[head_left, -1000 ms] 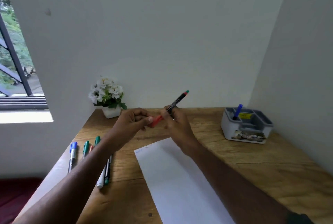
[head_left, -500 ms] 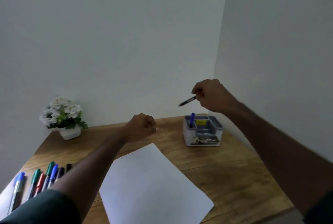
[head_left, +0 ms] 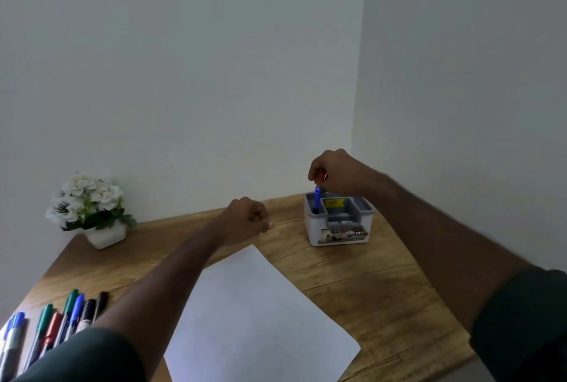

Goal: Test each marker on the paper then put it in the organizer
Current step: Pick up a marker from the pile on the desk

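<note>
The right hand (head_left: 336, 174) pinches a red marker (head_left: 321, 176) in its grip just above the organizer (head_left: 337, 222), at the worktop's (head_left: 368, 289) one o'clock corner. The left hand (head_left: 247, 217) hangs fisted over bare wood beyond the paper's (head_left: 254, 314) far edge.

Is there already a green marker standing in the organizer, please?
No, the only marker standing in the organizer is a blue marker, in its back-left compartment.

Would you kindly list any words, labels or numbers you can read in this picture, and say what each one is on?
"OP": the only letters legible, at the right end of the printed label on the organizer front; the rest is blurred.
Yellow sticker inside the organizer: dark print, too small to read.
Markers lying at the table's left edge: barrel print too blurred to read.
Paper: no writing visible.
</note>
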`<state>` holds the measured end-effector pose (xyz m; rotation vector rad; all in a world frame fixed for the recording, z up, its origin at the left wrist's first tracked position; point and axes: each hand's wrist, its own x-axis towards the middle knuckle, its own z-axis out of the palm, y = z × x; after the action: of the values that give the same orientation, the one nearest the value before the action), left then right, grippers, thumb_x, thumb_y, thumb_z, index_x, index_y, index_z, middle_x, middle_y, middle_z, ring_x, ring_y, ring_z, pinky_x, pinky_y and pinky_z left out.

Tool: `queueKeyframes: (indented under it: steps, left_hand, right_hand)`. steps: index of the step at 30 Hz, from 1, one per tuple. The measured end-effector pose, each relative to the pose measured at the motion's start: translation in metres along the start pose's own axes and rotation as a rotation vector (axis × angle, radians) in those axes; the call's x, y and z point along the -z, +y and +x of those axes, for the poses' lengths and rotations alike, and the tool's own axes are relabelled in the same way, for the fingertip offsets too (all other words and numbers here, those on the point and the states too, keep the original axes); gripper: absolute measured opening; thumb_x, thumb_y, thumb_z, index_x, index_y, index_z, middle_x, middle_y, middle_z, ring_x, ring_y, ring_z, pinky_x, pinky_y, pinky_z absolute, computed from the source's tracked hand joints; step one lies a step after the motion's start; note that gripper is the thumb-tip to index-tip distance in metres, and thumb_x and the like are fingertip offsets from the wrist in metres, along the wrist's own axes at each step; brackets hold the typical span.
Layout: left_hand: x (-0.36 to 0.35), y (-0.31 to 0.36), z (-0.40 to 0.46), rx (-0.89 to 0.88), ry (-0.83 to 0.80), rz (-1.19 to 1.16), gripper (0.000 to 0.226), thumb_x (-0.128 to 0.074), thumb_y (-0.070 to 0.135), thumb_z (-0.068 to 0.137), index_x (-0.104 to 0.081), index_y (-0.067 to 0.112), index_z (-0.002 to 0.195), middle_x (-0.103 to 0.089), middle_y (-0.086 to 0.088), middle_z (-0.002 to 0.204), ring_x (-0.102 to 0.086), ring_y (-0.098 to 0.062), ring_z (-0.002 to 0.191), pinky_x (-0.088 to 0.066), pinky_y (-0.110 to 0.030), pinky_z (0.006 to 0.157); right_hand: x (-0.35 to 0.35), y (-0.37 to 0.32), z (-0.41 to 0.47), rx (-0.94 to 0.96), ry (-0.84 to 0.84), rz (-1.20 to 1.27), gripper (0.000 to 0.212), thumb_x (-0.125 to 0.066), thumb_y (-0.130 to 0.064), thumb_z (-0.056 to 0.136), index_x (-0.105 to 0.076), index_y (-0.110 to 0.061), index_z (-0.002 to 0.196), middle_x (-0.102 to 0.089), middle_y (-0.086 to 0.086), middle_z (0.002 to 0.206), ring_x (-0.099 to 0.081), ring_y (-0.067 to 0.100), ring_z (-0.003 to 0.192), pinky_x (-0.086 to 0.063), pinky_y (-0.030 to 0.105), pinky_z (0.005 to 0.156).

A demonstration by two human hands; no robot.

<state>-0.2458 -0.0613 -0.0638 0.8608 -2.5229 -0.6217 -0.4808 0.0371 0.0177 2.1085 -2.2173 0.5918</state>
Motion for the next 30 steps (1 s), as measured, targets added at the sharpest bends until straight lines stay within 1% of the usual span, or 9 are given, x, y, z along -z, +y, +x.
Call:
queueKeyframes:
  steps: [4,7,11,14,16,20,23,26,30]
  left_hand:
    - [0.008,-0.004,-0.008,0.008,0.005,0.025,0.016,-0.074,0.026,0.087,-0.072,0.013,0.079,-0.072,0.005,0.075,-0.064,-0.005,0.069,-0.051,-0.025,0.071]
    - [0.019,-0.005,-0.018,0.018,0.011,0.028,0.013,-0.074,0.025,0.088,-0.072,0.015,0.08,-0.072,0.006,0.075,-0.062,-0.002,0.069,-0.048,-0.02,0.068]
    - [0.038,-0.005,-0.037,0.046,0.067,0.067,0.011,-0.072,0.024,0.087,-0.073,0.014,0.082,-0.07,0.005,0.077,-0.063,-0.007,0.074,-0.049,-0.023,0.07]
    - [0.054,-0.007,-0.057,0.074,0.112,0.088,0.009,-0.069,0.017,0.085,-0.072,0.015,0.076,-0.073,0.0,0.077,-0.065,-0.012,0.074,-0.053,-0.029,0.074]
    - [0.063,-0.013,-0.075,0.098,0.138,0.114,0.016,-0.068,0.013,0.085,-0.069,0.017,0.069,-0.07,0.0,0.07,-0.059,-0.009,0.065,-0.05,-0.028,0.068]
    - [0.083,-0.033,-0.124,0.128,0.158,0.208,0.042,-0.07,0.012,0.084,-0.05,0.029,0.052,-0.048,0.012,0.05,-0.044,0.0,0.047,-0.034,-0.012,0.051]
    - [0.1,-0.061,-0.166,0.177,0.173,0.253,0.045,-0.069,0.012,0.084,-0.041,0.023,0.051,-0.035,0.011,0.048,-0.035,-0.006,0.045,-0.029,-0.018,0.047]
    - [0.115,-0.089,-0.205,0.247,0.224,0.271,0.044,-0.073,0.019,0.083,-0.042,0.02,0.051,-0.037,0.01,0.05,-0.032,-0.008,0.046,-0.028,-0.021,0.049]
    - [0.122,-0.109,-0.243,0.326,0.266,0.279,0.041,-0.075,0.021,0.085,-0.049,0.027,0.054,-0.047,0.011,0.053,-0.041,-0.004,0.045,-0.033,-0.014,0.048]
  right_hand:
    - [-0.001,-0.006,0.002,0.006,-0.02,0.033,0.024,-0.073,-0.002,0.084,-0.075,-0.013,0.105,-0.073,0.001,0.098,-0.069,0.011,0.09,-0.053,0.018,0.075]
    - [0.008,-0.019,0.0,0.036,0.035,0.053,0.024,-0.077,-0.008,0.084,-0.074,-0.013,0.107,-0.07,-0.001,0.102,-0.061,-0.001,0.078,-0.044,0.01,0.068]
    - [0.015,-0.053,-0.006,0.123,0.195,0.082,0.01,-0.071,-0.009,0.087,-0.075,-0.014,0.096,-0.07,-0.001,0.101,-0.05,-0.006,0.063,-0.034,0.006,0.06]
    - [0.001,-0.096,-0.014,0.195,0.226,0.146,0.012,-0.069,-0.008,0.086,-0.075,-0.017,0.087,-0.071,-0.005,0.092,-0.052,-0.007,0.06,-0.036,0.005,0.061]
    - [-0.019,-0.128,-0.019,0.241,0.178,0.173,0.013,-0.067,-0.009,0.084,-0.075,-0.02,0.084,-0.072,-0.005,0.091,-0.058,-0.001,0.067,-0.044,0.013,0.067]
    - [-0.076,-0.188,-0.027,0.265,0.009,0.181,0.015,-0.063,-0.013,0.082,-0.073,-0.024,0.085,-0.071,-0.005,0.091,-0.067,0.015,0.085,-0.056,0.029,0.074]
    - [-0.114,-0.228,-0.035,0.3,-0.078,0.201,0.013,-0.064,-0.015,0.083,-0.073,-0.023,0.086,-0.072,-0.002,0.089,-0.067,0.016,0.081,-0.057,0.031,0.071]
    - [-0.147,-0.261,-0.039,0.348,-0.171,0.235,0.007,-0.069,-0.017,0.084,-0.076,-0.019,0.087,-0.073,-0.003,0.09,-0.067,0.014,0.08,-0.06,0.034,0.073]
    - [-0.173,-0.298,-0.041,0.312,-0.248,0.222,0.012,-0.072,-0.029,0.086,-0.075,-0.017,0.087,-0.072,0.0,0.083,-0.067,0.015,0.076,-0.061,0.036,0.07]
